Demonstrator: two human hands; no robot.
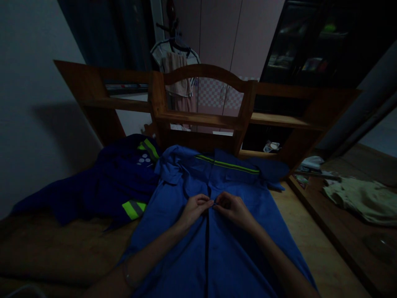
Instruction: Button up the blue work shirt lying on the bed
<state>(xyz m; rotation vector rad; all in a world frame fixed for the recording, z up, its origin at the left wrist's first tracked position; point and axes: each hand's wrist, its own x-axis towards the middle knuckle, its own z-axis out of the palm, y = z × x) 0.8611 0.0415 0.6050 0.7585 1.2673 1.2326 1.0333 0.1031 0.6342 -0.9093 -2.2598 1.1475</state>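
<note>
Dim room, pale wooden surface (297, 221): blue shirt (223, 248) spread on it, centre. Judged light, soft, limp; best pinched at the front edges. Plain blue, yellow-green stripe (228, 164) across far part. Left hand (196, 207) and right hand (233, 207) pinch cloth mid-front. Dark-blue garment (105, 182) heaped left; wooden shelf (198, 119) far.

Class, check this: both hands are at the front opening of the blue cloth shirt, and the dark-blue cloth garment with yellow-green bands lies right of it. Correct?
The side is wrong: the head view shows the dark-blue garment left of the blue shirt. The rest stands.
</note>
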